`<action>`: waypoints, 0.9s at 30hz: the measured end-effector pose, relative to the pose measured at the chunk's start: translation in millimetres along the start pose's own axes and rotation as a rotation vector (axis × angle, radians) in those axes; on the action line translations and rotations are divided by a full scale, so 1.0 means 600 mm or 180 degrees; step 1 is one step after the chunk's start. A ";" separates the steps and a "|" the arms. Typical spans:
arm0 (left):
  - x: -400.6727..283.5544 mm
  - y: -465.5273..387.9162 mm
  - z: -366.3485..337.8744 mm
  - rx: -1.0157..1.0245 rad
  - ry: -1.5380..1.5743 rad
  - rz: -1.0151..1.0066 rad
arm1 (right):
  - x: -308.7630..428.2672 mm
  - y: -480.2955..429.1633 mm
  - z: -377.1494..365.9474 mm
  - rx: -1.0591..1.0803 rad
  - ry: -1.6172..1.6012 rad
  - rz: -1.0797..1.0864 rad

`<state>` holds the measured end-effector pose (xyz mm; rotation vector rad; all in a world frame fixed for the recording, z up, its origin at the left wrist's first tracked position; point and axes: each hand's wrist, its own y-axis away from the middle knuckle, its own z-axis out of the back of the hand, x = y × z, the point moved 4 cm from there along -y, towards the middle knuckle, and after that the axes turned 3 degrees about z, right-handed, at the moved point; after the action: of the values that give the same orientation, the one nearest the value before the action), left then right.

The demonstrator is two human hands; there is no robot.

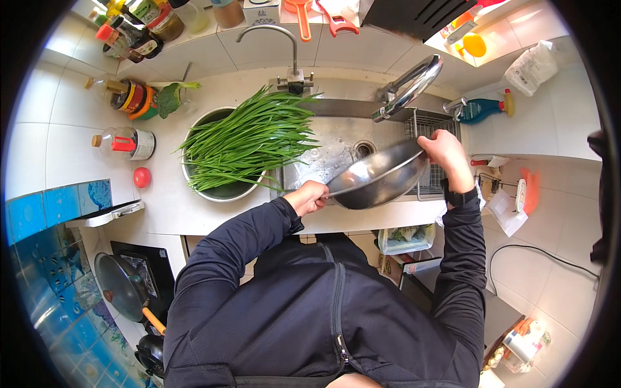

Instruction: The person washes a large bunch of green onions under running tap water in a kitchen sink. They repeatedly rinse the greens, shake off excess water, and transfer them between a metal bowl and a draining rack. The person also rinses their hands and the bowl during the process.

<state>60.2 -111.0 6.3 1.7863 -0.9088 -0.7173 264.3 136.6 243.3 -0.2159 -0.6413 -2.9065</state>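
Observation:
Between my two hands a stainless steel basin [378,177] is held tilted over the near side of the metal sink [320,133]. My left hand [311,196] grips its left rim, and my right hand [442,150] grips the rim at the upper right. The basin's open side leans toward the far side of the sink, where the drain [364,148] shows just beyond the rim. Left of the sink, a big bunch of long green garlic chives [252,140] lies across a wide round basin [220,198], with leaf ends hanging over the sink's edge.
A chrome faucet [412,87] arches over the sink's right side, beside a wire drain rack [434,126]. A thinner tap [293,53] stands at the back. On the left counter are broccoli [170,99], a tomato [142,177] and a bottle [131,143]. A spray bottle [482,110] lies right.

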 end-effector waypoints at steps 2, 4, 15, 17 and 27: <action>-0.017 0.012 0.001 -0.0040 0.0196 -0.0586 | -0.011 -0.011 0.001 0.0471 0.0050 0.0026; -0.033 0.031 0.007 -0.0203 0.0253 -0.1157 | -0.032 -0.018 -0.007 0.0389 -0.0248 0.0126; -0.016 0.069 0.041 -0.0254 -0.0021 -0.1489 | -0.056 -0.141 -0.137 -0.1389 0.0455 0.1384; -0.011 0.061 0.052 -0.0434 -0.0110 -0.1600 | -0.041 -0.175 -0.142 -0.1807 0.0083 0.2090; -0.017 0.028 0.076 -0.0589 -0.0011 -0.1926 | -0.050 -0.182 -0.140 -0.1406 -0.0245 0.1613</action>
<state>13.9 -129.1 6.7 1.8975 -0.2744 -1.1417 264.7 202.2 118.6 -0.4665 0.0621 -2.5056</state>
